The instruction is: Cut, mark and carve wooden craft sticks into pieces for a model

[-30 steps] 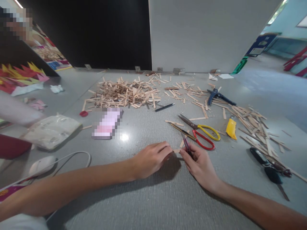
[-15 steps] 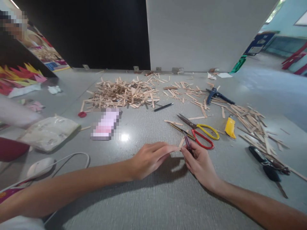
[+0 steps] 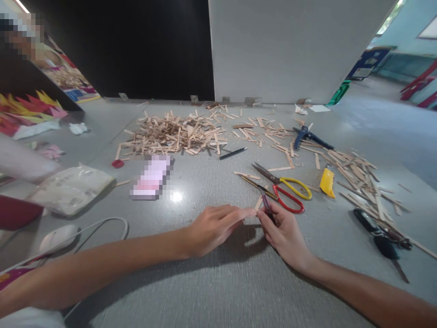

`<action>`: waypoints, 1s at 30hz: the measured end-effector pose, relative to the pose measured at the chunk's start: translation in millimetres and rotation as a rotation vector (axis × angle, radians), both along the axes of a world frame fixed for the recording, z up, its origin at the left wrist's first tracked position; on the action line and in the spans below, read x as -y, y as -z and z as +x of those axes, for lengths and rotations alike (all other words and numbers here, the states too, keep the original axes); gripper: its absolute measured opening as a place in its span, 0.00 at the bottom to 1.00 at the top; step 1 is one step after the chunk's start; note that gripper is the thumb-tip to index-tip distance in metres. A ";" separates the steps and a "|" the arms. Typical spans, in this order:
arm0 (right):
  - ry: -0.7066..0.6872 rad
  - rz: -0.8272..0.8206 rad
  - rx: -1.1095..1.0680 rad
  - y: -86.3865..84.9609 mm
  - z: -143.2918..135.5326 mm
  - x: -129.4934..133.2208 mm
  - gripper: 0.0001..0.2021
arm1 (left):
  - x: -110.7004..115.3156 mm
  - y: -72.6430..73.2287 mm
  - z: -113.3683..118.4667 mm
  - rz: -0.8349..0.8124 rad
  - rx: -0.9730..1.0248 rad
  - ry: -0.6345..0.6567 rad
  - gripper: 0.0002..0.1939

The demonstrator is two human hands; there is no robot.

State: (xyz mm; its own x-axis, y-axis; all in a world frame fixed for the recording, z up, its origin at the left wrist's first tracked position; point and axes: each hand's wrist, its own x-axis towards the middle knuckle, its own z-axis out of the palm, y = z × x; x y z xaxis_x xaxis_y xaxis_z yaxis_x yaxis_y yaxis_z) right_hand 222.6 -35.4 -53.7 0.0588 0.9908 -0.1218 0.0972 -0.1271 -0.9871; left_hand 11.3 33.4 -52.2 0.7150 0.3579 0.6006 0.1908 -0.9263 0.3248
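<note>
My left hand is closed, its fingertips pinched together at the base of a short wooden stick. The stick slants up between the tips of both hands. My right hand is wrapped round a slim purple and dark tool, which points up and away; my palm and fingers cover its lower part. Its thumb and fingertips touch the left fingertips. Just beyond lie red-handled scissors and yellow-handled scissors, crossing near their blades.
A heap of wooden sticks lies at the back, more sticks at right. Also on the table: a black pen, blue pliers, a yellow object, keys, a pink phone-like slab, a plastic packet and a white mouse.
Almost nothing differs. Both hands keep their grip, with only a very slight shift at the fingertips.
</note>
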 end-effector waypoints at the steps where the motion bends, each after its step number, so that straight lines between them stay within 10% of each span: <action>1: -0.001 0.000 0.001 0.2 0.2 0.1 0.25 | 0.2 -0.1 0.4 -0.004 0.002 -0.006 0.14; 30: -0.017 0.028 0.009 1.9 0.7 -1.5 0.22 | 0.3 7.7 3.1 -0.186 0.009 0.013 0.15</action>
State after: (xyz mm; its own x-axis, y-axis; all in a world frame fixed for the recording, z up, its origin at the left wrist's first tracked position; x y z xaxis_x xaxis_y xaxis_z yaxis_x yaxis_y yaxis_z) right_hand 223.4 -33.9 -55.7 0.0427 0.9947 -0.0931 0.1084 -0.0973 -0.9893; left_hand 14.4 33.2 -59.9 0.7150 0.4546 0.5311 0.1759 -0.8522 0.4927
